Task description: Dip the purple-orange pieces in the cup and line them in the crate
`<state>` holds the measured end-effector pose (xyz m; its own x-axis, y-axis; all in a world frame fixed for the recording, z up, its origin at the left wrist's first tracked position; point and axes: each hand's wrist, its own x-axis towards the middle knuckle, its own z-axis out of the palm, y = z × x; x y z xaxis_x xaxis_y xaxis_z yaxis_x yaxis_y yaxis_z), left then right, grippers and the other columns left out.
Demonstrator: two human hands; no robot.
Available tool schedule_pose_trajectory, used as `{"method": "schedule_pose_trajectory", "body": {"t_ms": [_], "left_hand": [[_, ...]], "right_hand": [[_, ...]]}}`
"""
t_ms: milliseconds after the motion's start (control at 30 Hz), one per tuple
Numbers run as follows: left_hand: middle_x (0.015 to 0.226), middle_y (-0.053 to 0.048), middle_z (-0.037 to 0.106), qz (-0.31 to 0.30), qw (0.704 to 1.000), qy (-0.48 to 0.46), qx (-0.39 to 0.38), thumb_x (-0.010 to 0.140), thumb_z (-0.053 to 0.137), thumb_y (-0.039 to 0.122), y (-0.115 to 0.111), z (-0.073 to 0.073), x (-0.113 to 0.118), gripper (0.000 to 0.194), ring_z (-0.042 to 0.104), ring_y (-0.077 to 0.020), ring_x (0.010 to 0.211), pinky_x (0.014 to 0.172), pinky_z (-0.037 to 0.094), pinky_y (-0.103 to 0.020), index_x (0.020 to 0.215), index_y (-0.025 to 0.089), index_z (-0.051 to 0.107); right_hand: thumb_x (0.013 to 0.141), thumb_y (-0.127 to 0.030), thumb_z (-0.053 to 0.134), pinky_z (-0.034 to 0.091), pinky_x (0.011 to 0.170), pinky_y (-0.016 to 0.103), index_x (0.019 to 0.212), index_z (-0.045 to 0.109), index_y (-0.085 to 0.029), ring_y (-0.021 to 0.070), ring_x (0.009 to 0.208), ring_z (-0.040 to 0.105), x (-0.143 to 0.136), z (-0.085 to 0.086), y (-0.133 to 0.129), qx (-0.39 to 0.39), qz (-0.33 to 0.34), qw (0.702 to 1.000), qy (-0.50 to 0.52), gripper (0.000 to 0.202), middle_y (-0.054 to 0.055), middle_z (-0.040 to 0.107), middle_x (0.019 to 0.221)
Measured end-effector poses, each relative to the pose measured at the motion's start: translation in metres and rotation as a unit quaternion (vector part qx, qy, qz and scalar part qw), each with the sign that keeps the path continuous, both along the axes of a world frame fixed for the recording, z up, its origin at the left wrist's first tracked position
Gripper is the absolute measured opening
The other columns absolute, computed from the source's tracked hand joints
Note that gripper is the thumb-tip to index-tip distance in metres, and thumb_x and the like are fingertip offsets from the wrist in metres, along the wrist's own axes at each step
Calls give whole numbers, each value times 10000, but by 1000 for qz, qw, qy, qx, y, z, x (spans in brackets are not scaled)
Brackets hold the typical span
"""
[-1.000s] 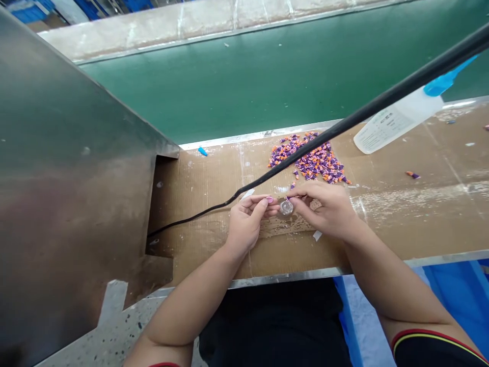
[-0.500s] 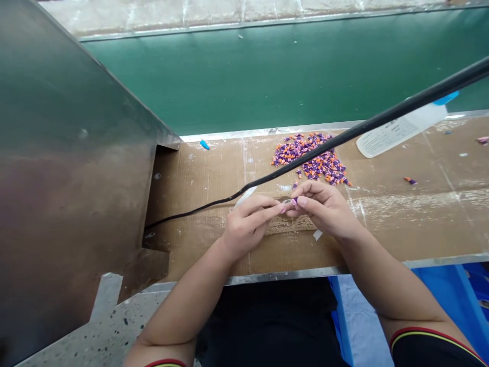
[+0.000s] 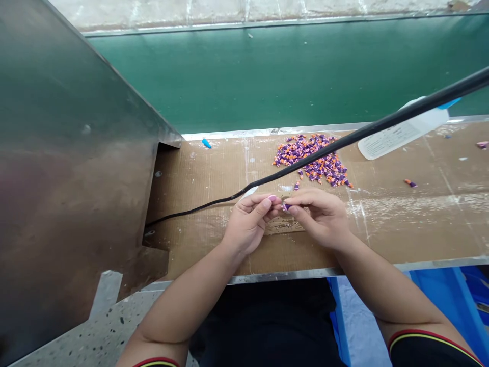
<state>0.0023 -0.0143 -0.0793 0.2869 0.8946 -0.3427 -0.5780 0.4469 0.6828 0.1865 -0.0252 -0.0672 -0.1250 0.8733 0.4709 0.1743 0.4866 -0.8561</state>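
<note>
My left hand [image 3: 248, 221] is closed, thumb against fingers, with a small pink oval piece [image 3: 272, 198] at the fingertips. Close beside it, my right hand [image 3: 323, 214] pinches a tiny purple piece with white marks [image 3: 286, 207] between thumb and index finger. The two hands nearly meet, and I cannot tell whether the pieces touch. Just beyond my right hand spreads a heap of small purple, orange and white figures [image 3: 317, 165], partly hidden by a black cable.
The black cable [image 3: 267, 178] slants across the cardboard-covered bench [image 3: 206, 219]. A metal panel [image 3: 87, 168] stands at left, a green surface [image 3: 260, 81] behind. A translucent bottle [image 3: 401, 133], a loose figure [image 3: 410, 183] and a blue piece [image 3: 206, 143] lie about.
My left hand has turned, bringing its thumb on top and the pink piece up beside it. My right hand has shifted slightly left and down with the purple piece.
</note>
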Motion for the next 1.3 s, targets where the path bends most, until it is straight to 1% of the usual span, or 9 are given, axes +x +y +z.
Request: {"method": "schedule_pose_trajectory", "body": {"t_ms": [200, 400, 667, 833, 900, 1000, 1067, 1167, 1300], "left_hand": [[866, -37, 825, 19, 1000, -9, -8, 625, 1075, 409, -2, 0, 4, 345, 752, -79, 773, 774, 623, -135, 837, 227, 872], [816, -17, 799, 28, 1000, -3, -6, 611, 1077, 424, -5, 1, 6, 346, 707, -56, 737, 735, 589, -121, 793, 223, 862], [830, -40, 805, 23, 1000, 8, 9, 630, 1066, 455, -6, 1, 6, 336, 691, -62, 728, 729, 585, -135, 794, 239, 869], [857, -44, 824, 38, 995, 44, 78, 719, 1022, 483, -8, -3, 8, 280, 722, -69, 740, 760, 606, -143, 842, 275, 879], [890, -51, 834, 73, 984, 92, 137, 782, 985, 483, -10, -7, 10, 240, 756, -100, 786, 790, 630, -178, 868, 284, 881], [925, -58, 837, 134, 947, 174, 233, 878, 917, 444, -13, -12, 12, 172, 790, -151, 872, 835, 658, -248, 897, 278, 877], [942, -54, 836, 155, 924, 210, 278, 921, 881, 409, -15, -13, 13, 130, 796, -166, 907, 863, 662, -279, 917, 279, 872], [947, -44, 833, 166, 908, 244, 298, 946, 854, 393, -17, -10, 14, 105, 795, -175, 916, 884, 666, -314, 927, 290, 867], [998, -57, 836, 167, 901, 268, 298, 949, 846, 405, -21, -3, 14, 111, 799, -202, 949, 917, 677, -359, 980, 303, 877]], "right_hand": [[989, -121, 749, 691, 795, 302, 1132, 795, -279, 166, 874, 824, -9, -5, -1, 91, -60, 992, -63, 218, 19, 866, 1025], [971, -89, 761, 706, 765, 268, 1124, 746, -249, 149, 824, 820, -11, -7, 0, 179, -94, 972, -119, 221, 21, 851, 959], [973, -89, 773, 721, 779, 272, 1142, 751, -248, 152, 837, 826, -12, -11, 0, 195, -109, 966, -130, 233, 26, 854, 989], [959, -72, 778, 715, 774, 256, 1120, 758, -241, 147, 812, 821, -13, -9, -1, 203, -121, 962, -141, 235, 22, 850, 960], [950, -63, 784, 713, 768, 252, 1111, 758, -237, 149, 808, 819, -13, -8, -2, 212, -132, 957, -146, 238, 24, 848, 955], [943, -57, 793, 709, 750, 254, 1116, 752, -235, 150, 801, 812, -14, -8, -4, 225, -141, 951, -156, 251, 25, 843, 958], [943, -49, 788, 704, 736, 256, 1129, 748, -230, 149, 789, 804, -15, -7, -6, 234, -139, 948, -163, 262, 23, 835, 942], [942, -55, 784, 700, 725, 262, 1159, 752, -237, 155, 782, 798, -15, -7, -7, 242, -136, 946, -170, 285, 21, 831, 932], [932, -59, 794, 705, 733, 274, 1221, 755, -254, 170, 802, 804, -14, -8, -7, 240, -138, 947, -164, 351, 32, 837, 955]]}}
